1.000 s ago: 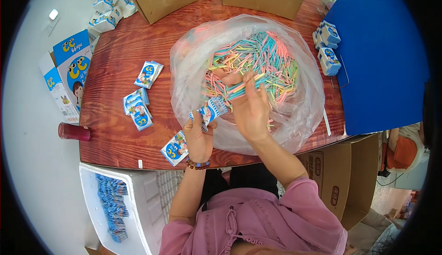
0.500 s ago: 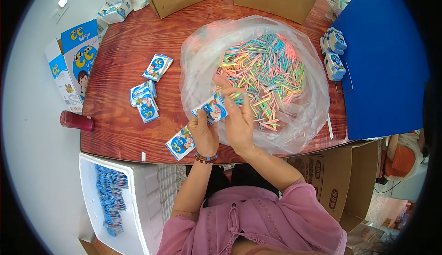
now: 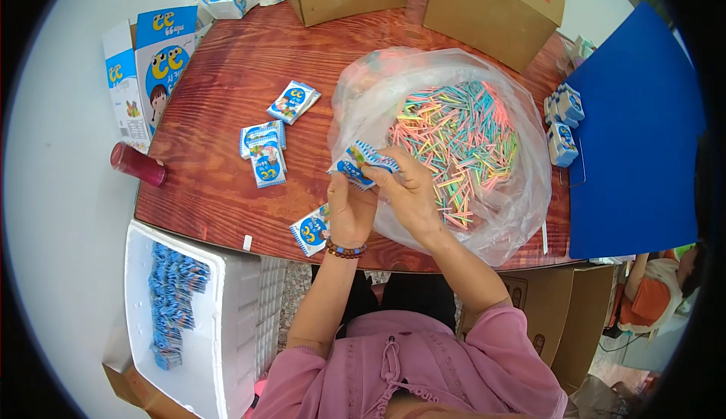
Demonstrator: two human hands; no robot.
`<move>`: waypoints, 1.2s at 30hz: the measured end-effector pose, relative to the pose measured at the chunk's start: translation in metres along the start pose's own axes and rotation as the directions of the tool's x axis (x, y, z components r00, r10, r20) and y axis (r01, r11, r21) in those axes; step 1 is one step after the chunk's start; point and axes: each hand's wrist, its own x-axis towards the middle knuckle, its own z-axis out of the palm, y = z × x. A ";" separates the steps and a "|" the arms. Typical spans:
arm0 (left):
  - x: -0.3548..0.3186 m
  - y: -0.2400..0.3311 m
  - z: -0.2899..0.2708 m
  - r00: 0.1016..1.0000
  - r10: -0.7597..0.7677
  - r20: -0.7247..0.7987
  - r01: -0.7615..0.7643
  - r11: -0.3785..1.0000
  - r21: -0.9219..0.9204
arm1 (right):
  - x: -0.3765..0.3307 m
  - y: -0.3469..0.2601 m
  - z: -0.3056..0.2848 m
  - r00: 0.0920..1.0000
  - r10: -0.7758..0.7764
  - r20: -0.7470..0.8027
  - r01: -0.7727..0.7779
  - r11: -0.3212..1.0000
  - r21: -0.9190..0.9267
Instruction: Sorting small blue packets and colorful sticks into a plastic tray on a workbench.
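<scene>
Between my two hands, at the near left rim of a clear plastic bag (image 3: 349,101), is a small blue-and-white packet (image 3: 352,168). My left hand (image 3: 350,213) grips its lower left side, thumb up, the other fingers mostly hidden behind it. My right hand (image 3: 414,196) pinches the packet's right end between thumb and fingers. Many thin pastel sticks (image 3: 461,139) in pink, yellow, green and blue fill the open bag. Another packet (image 3: 310,231) lies on the table beside my left wrist, partly covered by it. Farther left lie two small groups of packets (image 3: 268,163).
Cardboard boxes (image 3: 495,14) stand at the table's far edge. A blue panel (image 3: 635,147) rises at the right, small packs (image 3: 562,145) beside it. At the left are a red-capped jar (image 3: 138,165), a printed carton (image 3: 164,63) and a white foam box (image 3: 215,321) holding many packets.
Sticks that showed in my right fingers at the packet's end are no longer visible. My right fingers now press that end, and the packet has turned. The whole view has shifted.
</scene>
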 end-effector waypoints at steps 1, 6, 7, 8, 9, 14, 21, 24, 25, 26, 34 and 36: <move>0.001 0.008 -0.006 0.998 0.018 0.067 -0.018 1.000 0.002 | 0.004 -0.004 -0.002 1.000 -0.001 0.010 0.001 1.000 0.000; 0.006 0.045 -0.024 0.988 0.137 0.068 -0.141 0.988 0.069 | 0.023 -0.005 0.018 0.908 -0.309 0.283 0.401 0.836 -0.374; 0.002 0.050 -0.027 0.987 0.149 0.062 -0.153 0.986 0.069 | 0.026 -0.004 0.022 0.876 -0.365 0.315 0.475 0.768 -0.430; 0.001 0.056 -0.025 0.987 0.153 0.040 -0.156 0.986 0.060 | 0.029 -0.008 0.027 0.869 -0.366 0.333 0.484 0.769 -0.417; -0.005 0.061 -0.025 0.988 0.153 0.011 -0.153 0.987 0.049 | 0.026 -0.020 0.033 0.891 -0.285 0.354 0.429 0.786 -0.446; -0.019 0.110 -0.055 0.856 0.479 -0.191 -0.426 0.866 0.262 | 0.035 -0.004 0.073 0.880 -0.262 0.396 0.383 0.884 -0.267; -0.042 0.141 -0.093 0.679 0.690 -0.249 -0.435 0.652 0.621 | 0.054 0.063 0.110 0.783 -0.191 0.592 0.474 0.800 -0.369; -0.034 0.142 -0.089 0.583 0.784 -0.213 -0.417 0.514 0.749 | 0.077 0.061 0.137 0.823 0.001 0.567 0.264 0.885 -0.385; -0.030 0.141 -0.090 0.633 0.757 -0.161 -0.348 0.464 0.814 | 0.086 0.066 0.144 0.819 0.153 0.552 0.116 0.899 -0.422; -0.027 0.141 -0.092 0.679 0.725 -0.117 -0.276 0.400 0.874 | 0.097 0.078 0.152 0.818 0.155 0.554 0.115 0.900 -0.421; -0.040 0.133 -0.085 0.943 0.301 0.142 -0.009 -0.404 0.915 | 0.112 0.092 0.140 0.937 -0.070 0.343 0.254 0.810 -0.528; -0.054 0.128 -0.081 0.957 0.229 0.178 -0.048 -0.480 0.876 | 0.098 0.076 0.125 0.876 -0.125 0.466 0.353 0.824 -0.442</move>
